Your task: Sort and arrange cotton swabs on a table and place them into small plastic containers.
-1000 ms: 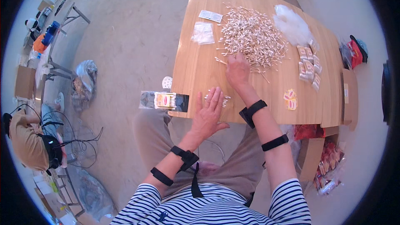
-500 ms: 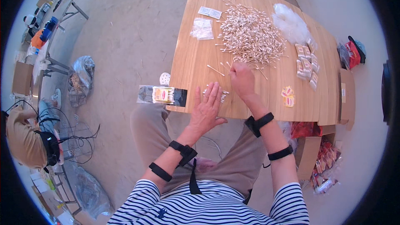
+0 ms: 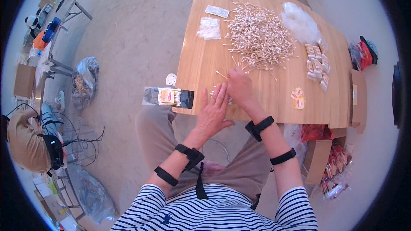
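Left hand (image 3: 215,108): it lies flat on the desk (image 3: 201,64) near the front edge, fingers spread, pressing on a small bunch of swabs (image 3: 220,98). It has stayed in this spot.
Right hand (image 3: 239,86): you have pulled it back from the big pile (image 3: 259,38) toward you. Now it sits just beside your left hand, fingers curled down. I cannot tell what it pinches.
Small bunch: it lies under and between your two hands, mostly hidden.
What this means: it looks like you bring swabs from the pile and gather them by your left hand.
Nearby: a filled pack (image 3: 169,96) hangs over the desk edge, left of your hands. Loose swabs (image 3: 221,75) lie between pile and hands.
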`<state>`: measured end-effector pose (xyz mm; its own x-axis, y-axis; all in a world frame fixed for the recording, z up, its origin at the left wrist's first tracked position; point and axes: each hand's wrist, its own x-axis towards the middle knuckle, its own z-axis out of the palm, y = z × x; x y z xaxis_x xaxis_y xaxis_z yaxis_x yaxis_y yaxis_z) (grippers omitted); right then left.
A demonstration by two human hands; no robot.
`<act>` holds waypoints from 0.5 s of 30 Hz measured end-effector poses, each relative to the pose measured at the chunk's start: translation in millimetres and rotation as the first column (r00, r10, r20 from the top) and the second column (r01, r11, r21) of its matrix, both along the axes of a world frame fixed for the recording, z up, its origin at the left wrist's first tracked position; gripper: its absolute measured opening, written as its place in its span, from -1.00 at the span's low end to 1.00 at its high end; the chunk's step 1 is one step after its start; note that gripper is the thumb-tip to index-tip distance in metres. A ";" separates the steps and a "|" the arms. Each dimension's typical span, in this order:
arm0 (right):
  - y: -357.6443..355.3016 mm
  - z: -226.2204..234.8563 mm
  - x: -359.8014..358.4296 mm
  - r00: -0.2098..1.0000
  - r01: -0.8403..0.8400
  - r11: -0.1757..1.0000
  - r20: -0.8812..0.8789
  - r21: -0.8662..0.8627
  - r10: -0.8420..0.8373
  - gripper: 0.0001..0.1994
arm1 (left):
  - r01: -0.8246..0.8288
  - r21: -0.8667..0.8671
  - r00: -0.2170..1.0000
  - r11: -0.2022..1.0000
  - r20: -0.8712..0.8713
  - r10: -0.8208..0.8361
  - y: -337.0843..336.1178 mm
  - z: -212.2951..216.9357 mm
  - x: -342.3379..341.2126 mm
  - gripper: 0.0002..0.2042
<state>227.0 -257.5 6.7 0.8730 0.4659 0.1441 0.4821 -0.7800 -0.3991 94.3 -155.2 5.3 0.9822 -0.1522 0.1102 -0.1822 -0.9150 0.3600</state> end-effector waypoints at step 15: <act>-27.6 -13.4 23.4 0.961 0.276 0.961 0.027 0.024 -0.276 -0.89 | -0.012 0.006 1.000 1.000 -0.002 0.012 0.3 -0.6 -1.2 0.24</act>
<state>250.5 -285.1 -6.7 0.9625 0.2041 0.1786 0.2609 -0.8765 -0.4045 93.0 -154.9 4.7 0.9841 -0.1416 0.1077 -0.1710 -0.9193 0.3544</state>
